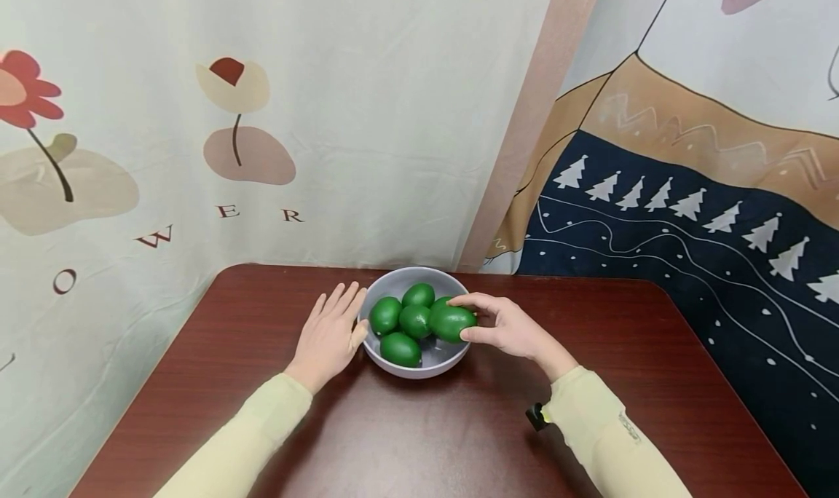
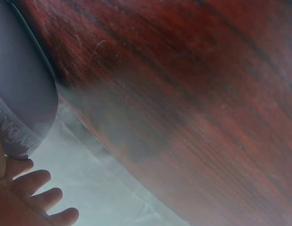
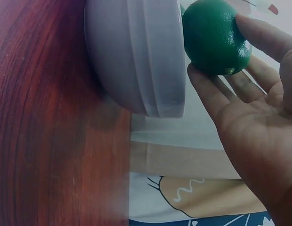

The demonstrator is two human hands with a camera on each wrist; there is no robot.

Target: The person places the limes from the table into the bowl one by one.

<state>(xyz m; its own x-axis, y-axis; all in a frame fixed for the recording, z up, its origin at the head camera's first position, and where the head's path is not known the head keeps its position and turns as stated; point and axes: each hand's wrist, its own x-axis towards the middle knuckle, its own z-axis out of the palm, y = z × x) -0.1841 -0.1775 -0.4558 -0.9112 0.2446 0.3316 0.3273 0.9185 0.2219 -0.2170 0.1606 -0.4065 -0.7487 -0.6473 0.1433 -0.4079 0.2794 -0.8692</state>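
Note:
A grey-lilac bowl (image 1: 419,372) holds several glossy green limes (image 1: 400,349). My right hand (image 1: 514,328) pinches one lime (image 3: 214,37) between thumb and fingers, at the bowl's right rim. In the right wrist view that lime shows beside the bowl's rim, its small stem nub facing the palm. At the bowl's left side, my left hand (image 1: 331,334) has its fingers straight and spread, with the thumb against the rim. The left wrist view shows those fingertips (image 2: 35,179) near the bowl wall (image 2: 26,80), which bears raised lettering. Part of one lime is hidden behind the held one.
The bowl stands near the back edge of a dark red wooden table (image 1: 419,440). Behind it hangs a pale curtain (image 1: 393,119) with printed flowers, and to the right a dark blue cloth (image 1: 655,243) with white trees. A small black object (image 1: 536,416) sits at the right cuff.

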